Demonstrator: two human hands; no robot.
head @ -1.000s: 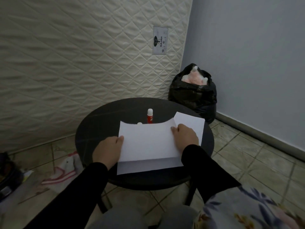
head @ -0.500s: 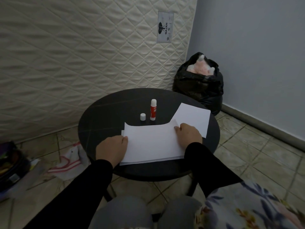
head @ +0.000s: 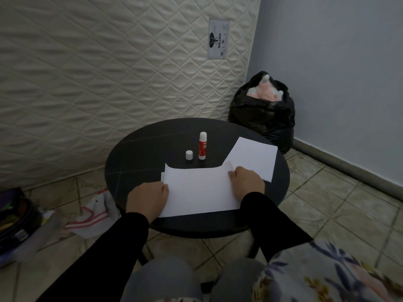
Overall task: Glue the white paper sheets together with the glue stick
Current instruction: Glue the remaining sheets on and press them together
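Now top sheet thin, floppy, slides easily; left hand and right hand fingers curled, pinching its side edges. Glue stick uncapped beyond fingertips, on bench.

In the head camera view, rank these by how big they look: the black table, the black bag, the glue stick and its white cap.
Largest to smallest as they appear:
1. black table
2. black bag, though it sits farther back, which shrinks it
3. glue stick
4. white cap

We cannot read the glue stick label; a lower sheet peeks at centre-left, mostly hidden beneath the top sheet.
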